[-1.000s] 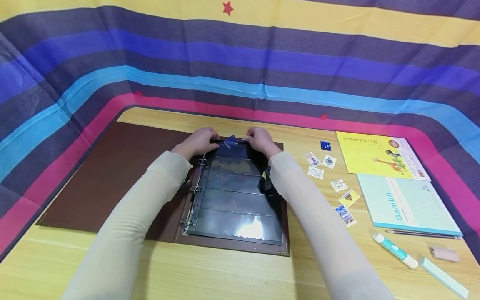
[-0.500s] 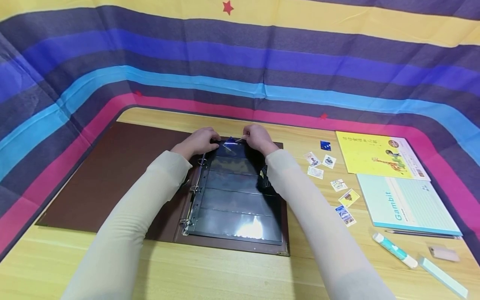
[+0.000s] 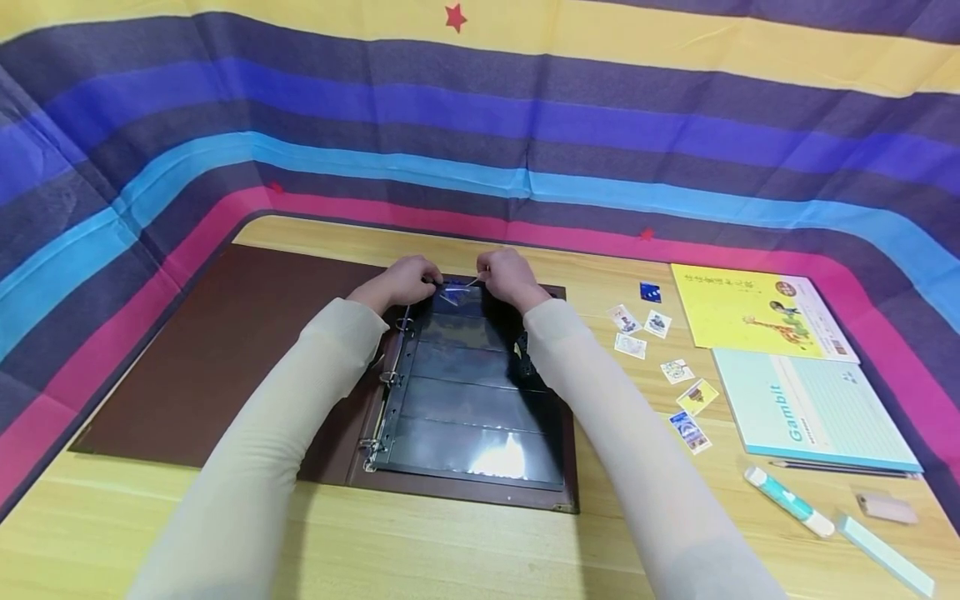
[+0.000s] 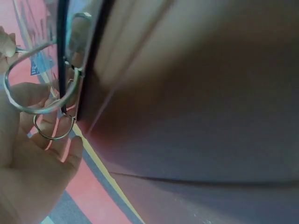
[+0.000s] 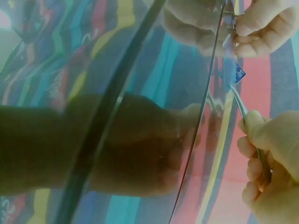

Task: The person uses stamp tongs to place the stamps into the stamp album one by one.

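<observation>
A brown ring-binder stamp album [image 3: 285,333] lies open, with a clear-pocketed black page [image 3: 472,392] on its right side. My left hand [image 3: 405,282] pinches the far edge of that page near the top ring [image 4: 42,74]. Metal tweezers [image 5: 240,102] are gripped in my right hand [image 3: 512,277], between thumb and fingers. Their tips hold a blue stamp [image 5: 240,73] at the mouth of the top pocket. Much of the stamp shows through the clear film in the head view, lying tilted.
Several loose stamps [image 3: 677,371] lie right of the album, a dark blue one [image 3: 651,292] farthest back. Beyond are a yellow book [image 3: 765,312], a pale blue notebook [image 3: 813,408], pencils [image 3: 847,468], a glue stick [image 3: 789,502] and a pale bar [image 3: 885,554]. Striped cloth [image 3: 480,117] hangs behind.
The blue stamp has gone from above the page's far edge down into the top pocket. My right hand with the tweezers has shifted slightly left; my left hand has barely moved.
</observation>
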Available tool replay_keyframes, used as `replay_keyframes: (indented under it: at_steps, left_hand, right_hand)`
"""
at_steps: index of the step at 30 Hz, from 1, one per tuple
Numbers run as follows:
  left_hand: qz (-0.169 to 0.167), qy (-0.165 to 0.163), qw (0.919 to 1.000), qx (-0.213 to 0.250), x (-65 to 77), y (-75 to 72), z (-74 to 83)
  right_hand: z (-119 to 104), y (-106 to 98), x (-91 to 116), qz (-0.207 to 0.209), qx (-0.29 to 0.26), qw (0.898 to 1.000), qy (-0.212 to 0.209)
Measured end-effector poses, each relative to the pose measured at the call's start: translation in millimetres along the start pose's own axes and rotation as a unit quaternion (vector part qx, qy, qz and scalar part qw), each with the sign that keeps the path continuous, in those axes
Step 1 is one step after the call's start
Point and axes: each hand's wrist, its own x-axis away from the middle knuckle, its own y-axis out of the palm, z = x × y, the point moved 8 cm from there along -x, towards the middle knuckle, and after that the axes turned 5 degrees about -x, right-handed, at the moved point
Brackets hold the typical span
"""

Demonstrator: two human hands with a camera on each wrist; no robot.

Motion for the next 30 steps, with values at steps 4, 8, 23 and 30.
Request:
replay_keyframes:
  at_steps: [4, 8, 23, 30]
  left_hand:
    - [-0.003, -0.016, 0.9996, 0.022, -2.2, -0.3, -1.2]
    - [0.006, -0.02, 0.9993, 0.031, -3.5, -1.6, -1.5]
    - [0.011, -0.044, 0.9971, 0.061, -5.5, -1.4, -3.4]
    - [0.01, -0.046, 0.9969, 0.063, -6.9, -0.7, -4.4]
  right_hand:
    - [-6.6, -2.7, -0.4, 0.024, 0.042, 0.998, -0.031]
    - [-13.1, -3.9, -0.8, 0.047, 0.061, 0.995, -0.056]
    - [0.2, 7.8, -3.5, 0.025, -0.115, 0.991, 0.063]
    - [3.5, 8.8, -4.0, 0.032, -0.135, 0.988, 0.069]
